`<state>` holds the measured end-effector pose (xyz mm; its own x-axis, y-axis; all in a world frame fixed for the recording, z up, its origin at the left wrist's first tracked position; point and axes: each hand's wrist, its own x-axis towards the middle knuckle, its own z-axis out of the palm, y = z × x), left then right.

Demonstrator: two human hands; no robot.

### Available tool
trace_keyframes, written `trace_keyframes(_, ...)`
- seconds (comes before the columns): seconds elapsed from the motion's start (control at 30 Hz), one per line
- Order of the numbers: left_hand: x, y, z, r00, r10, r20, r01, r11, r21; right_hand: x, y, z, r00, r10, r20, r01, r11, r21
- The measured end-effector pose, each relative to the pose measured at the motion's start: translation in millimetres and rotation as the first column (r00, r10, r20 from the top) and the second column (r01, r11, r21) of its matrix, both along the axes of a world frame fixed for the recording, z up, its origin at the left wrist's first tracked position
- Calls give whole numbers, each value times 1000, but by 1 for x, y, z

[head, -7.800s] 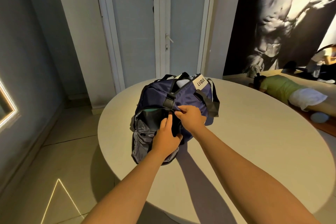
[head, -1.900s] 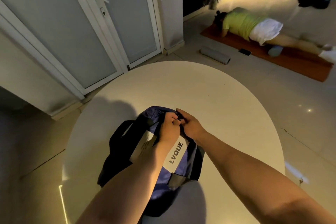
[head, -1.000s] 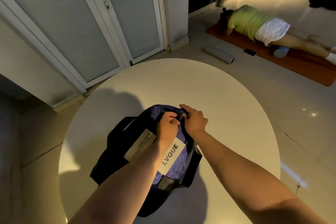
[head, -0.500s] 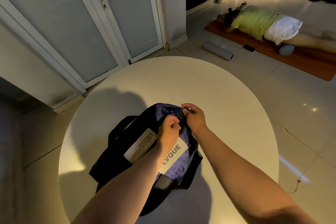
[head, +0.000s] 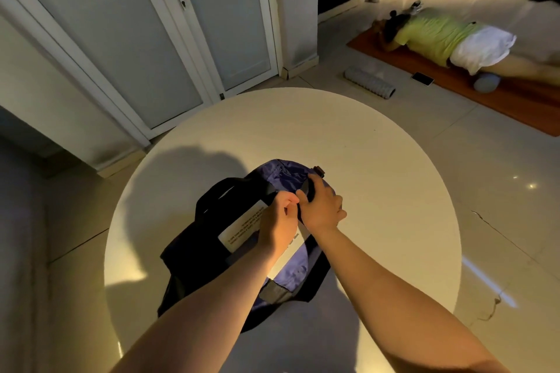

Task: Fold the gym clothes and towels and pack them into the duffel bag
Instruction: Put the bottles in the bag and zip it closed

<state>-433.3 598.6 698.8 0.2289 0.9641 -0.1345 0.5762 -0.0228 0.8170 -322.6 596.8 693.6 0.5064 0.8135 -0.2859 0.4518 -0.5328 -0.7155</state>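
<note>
As left grip, right grip clutch it, duffel bag beneath

duffel bag: matt purple cloth | table: smooth cream | floor: glossy tile

Two bare arms fill the lower part of the view. The left forearm enters from about 7 o'clock and the right forearm from about 5 o'clock. Both are uncovered along all the length that shows, from the frame's edge to the wrist. The left hand and the right hand are bare as well. Warm light falls on the back of the left hand and its wrist. Clothing above the forearms lies out of view.
</note>
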Motion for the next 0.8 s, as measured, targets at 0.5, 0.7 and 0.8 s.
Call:
trace_keyframes(0.5, -10, -24, 14, 996, 37, 84, -37, 999, -12, -4, 2, 25, 973, 10, -232, -3, 1000, 30)
trace_keyframes(0.7, -35, -26, 9, 993, 108, 52, -105, 993, -52, 11, 0, 28, 966, -52, -255, 65, 997, 43)
trace_keyframes(0.8, -31, -32, 12, 988, 123, 89, -122, 992, -18, -5, -9, 32, 981, 97, -167, -101, 995, -15)
